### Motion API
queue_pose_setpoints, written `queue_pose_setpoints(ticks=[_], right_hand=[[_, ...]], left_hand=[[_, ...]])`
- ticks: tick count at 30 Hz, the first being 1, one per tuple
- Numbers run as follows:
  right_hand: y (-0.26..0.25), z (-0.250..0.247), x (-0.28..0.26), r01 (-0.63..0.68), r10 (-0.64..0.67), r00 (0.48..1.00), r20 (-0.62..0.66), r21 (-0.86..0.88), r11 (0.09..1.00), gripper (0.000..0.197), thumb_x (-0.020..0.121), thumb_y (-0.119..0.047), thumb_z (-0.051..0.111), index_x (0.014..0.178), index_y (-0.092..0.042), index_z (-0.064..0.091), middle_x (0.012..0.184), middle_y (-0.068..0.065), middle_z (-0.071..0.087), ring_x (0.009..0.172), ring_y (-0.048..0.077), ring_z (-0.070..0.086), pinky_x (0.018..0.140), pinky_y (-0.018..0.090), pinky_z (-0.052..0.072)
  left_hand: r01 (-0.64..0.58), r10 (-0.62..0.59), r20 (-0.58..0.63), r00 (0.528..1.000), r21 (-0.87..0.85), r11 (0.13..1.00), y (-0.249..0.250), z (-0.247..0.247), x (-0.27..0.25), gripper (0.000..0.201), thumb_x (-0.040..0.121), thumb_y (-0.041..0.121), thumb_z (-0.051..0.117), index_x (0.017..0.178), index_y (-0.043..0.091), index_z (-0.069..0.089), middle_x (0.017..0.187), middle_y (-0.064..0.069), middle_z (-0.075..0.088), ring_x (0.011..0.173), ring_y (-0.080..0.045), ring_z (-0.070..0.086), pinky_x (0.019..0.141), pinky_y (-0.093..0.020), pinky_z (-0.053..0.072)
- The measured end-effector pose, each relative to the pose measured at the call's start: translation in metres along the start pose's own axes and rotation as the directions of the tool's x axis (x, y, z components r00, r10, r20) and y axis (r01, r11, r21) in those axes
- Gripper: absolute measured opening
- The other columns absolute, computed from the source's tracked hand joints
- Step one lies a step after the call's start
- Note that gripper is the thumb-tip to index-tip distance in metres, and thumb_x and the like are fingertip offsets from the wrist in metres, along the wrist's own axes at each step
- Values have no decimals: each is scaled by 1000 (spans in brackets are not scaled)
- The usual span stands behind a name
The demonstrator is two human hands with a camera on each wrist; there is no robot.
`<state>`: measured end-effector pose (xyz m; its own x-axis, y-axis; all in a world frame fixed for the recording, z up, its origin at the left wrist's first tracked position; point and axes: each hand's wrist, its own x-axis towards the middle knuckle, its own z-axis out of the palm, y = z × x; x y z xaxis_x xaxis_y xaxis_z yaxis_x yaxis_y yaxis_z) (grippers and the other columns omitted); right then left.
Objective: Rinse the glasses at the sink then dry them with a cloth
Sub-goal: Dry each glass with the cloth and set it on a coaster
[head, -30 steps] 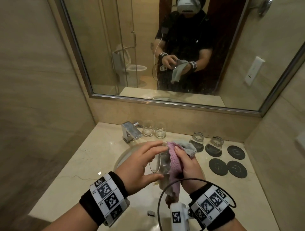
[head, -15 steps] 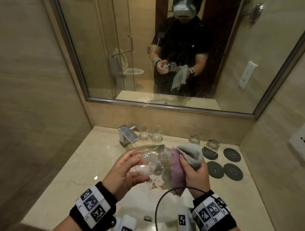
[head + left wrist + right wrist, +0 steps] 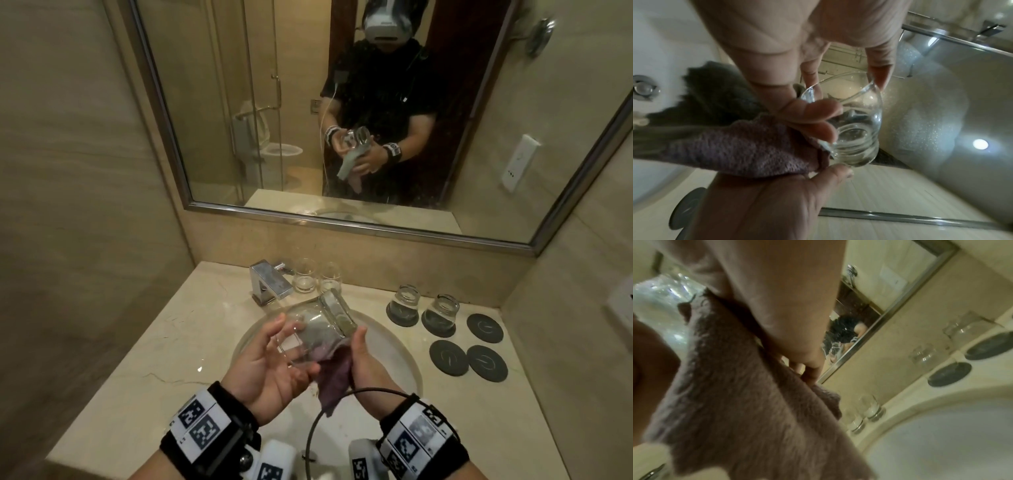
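Note:
A clear tumbler (image 3: 308, 330) is held tilted over the sink (image 3: 394, 346), its thick base pointing up and to the right. My left hand (image 3: 274, 356) grips it near the rim between thumb and fingers. In the left wrist view the glass (image 3: 857, 129) shows its open mouth, with fingertips (image 3: 877, 78) on the rim. My right hand (image 3: 363, 359) holds a purple and grey cloth (image 3: 334, 380) against the lower side of the glass. The cloth (image 3: 748, 402) hangs down and fills the right wrist view. Its purple fold (image 3: 748, 146) touches the glass by the base.
A chrome faucet (image 3: 269, 281) stands behind the basin with two upright glasses (image 3: 305, 279) beside it. To the right, two glasses (image 3: 406, 301) (image 3: 442, 310) stand upside down on black coasters; three more coasters (image 3: 484, 327) lie bare. A mirror (image 3: 239, 102) and walls close in the counter.
The left hand has turned the glass from upright to tilted, base up and to the right. The right hand has brought the cloth from the glass's side to underneath it.

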<state>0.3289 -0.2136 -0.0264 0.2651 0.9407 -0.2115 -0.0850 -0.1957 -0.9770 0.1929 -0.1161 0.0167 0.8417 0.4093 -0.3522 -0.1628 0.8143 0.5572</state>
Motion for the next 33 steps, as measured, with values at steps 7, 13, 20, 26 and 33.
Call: queue_pose_setpoints(ticks=[7, 13, 20, 26, 33], right_hand=[[-16, -19, 1, 318, -318, 835, -450, -79, 945, 82, 58, -95, 40, 97, -27, 64, 90, -11, 72, 77, 8, 65, 63, 21, 49], [-27, -29, -13, 357, -347, 866, -361, -42, 933, 59, 72, -63, 68, 112, -20, 60, 99, 0, 66, 55, 6, 54, 45, 20, 41], [-9, -46, -28, 252, -194, 890, -412, 90, 964, 48, 71, -34, 74, 110, -10, 62, 90, -3, 68, 55, 18, 46, 43, 26, 37], [9, -71, -31, 206, -137, 762, -633, 37, 978, 33, 75, -24, 76, 105, -18, 64, 90, 4, 65, 60, 21, 46, 48, 27, 41], [13, -119, -24, 71, -180, 618, -765, -174, 982, 37, 77, -25, 78, 110, -20, 62, 94, -5, 67, 64, 9, 55, 60, 29, 50]], left_hand=[[-92, 98, -53, 994, 99, 991, 9, -7, 3, 86, 35, 41, 95, 109, 8, 63, 102, -22, 67, 61, -29, 61, 43, -24, 49], [-111, 134, -50, 990, 330, 938, -2, 1, 9, 58, 64, 38, 73, 113, 11, 59, 105, -14, 70, 64, -27, 62, 47, -26, 51], [-48, 80, -58, 995, 417, 908, -25, 10, 28, 48, 75, 33, 76, 112, 8, 59, 87, -13, 71, 59, -27, 65, 45, -29, 53], [53, 46, -162, 986, 559, 827, -35, 18, 62, 45, 77, 52, 61, 96, 11, 61, 72, -8, 63, 61, -22, 57, 60, -34, 47], [50, 78, -218, 973, 524, 850, -35, 24, 104, 29, 96, 40, 52, 97, 12, 59, 65, -5, 66, 62, -18, 53, 60, -29, 45]])
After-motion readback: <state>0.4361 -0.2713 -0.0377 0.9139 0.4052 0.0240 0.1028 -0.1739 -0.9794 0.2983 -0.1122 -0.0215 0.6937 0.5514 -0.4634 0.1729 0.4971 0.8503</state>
